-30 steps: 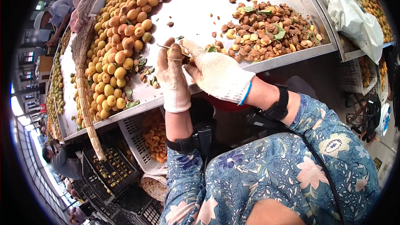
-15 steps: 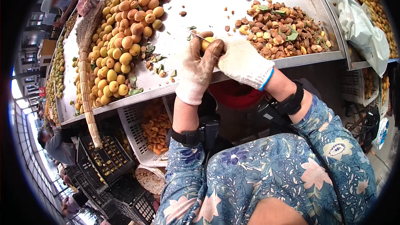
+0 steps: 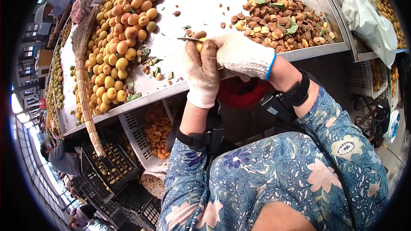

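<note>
My left hand [image 3: 203, 68], in a white glove stained brown at the fingers, is closed around a yellow apricot [image 3: 199, 47], mostly hidden by the fingers. My right hand [image 3: 242, 55], in a white knitted glove with a blue cuff edge, meets it at the fruit. From between the hands a thin knife blade [image 3: 188, 39] points left across the apricot; its handle is hidden in my right hand. Both hands are above the near edge of the metal table [image 3: 188, 13]. Whole apricots [image 3: 122, 46] are heaped to the left, and a pile of brown pits [image 3: 282, 23] lies to the right.
A straw broom [image 3: 83, 90] leans over the table's left side. Below the edge are a white crate [image 3: 137, 124] of apricot halves, black crates [image 3: 109, 167] and a red basin [image 3: 244, 94]. A pale plastic bag [image 3: 368, 17] hangs at the right. Other people are at far left.
The view has shifted slightly, so the table and heaps sit further left. The knife blade has turned to lie flatter across the apricot, and my right hand has come further over it.
</note>
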The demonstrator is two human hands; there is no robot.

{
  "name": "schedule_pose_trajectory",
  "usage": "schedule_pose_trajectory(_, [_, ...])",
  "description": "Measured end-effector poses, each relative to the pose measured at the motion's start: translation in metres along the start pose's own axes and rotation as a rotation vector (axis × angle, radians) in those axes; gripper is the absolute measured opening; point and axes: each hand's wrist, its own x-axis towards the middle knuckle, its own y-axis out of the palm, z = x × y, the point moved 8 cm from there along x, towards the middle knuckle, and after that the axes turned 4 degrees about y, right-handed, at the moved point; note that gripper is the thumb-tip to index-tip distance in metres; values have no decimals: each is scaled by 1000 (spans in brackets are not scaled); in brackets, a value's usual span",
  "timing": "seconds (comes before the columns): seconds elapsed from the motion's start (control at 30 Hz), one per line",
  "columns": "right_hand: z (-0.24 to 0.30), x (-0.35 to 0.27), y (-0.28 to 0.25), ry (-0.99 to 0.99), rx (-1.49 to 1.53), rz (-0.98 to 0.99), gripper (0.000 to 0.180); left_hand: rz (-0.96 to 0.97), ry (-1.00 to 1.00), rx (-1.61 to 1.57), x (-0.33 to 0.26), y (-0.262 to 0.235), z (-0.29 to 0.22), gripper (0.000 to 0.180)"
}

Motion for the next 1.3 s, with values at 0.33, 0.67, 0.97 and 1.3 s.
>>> schedule_pose_trajectory(0.33, [-7, 3, -5, -20, 234, 66, 18, 15, -226, -355, 1, 0, 14, 45])
schedule_pose_trajectory(0.67, [21, -6, -8, -344, 409, -23, 42, 228, 30, -160, 13, -7, 28, 22])
schedule_pose_trajectory(0.97, [19, 0, -18, -456, 389, -188, 31, -22, -419, -881, 17, -4, 48, 44])
schedule_pose_trajectory(1.3, [22, 7, -5, -491, 412, -138, 52, 91, -438, -696, 4, 8, 46, 49])
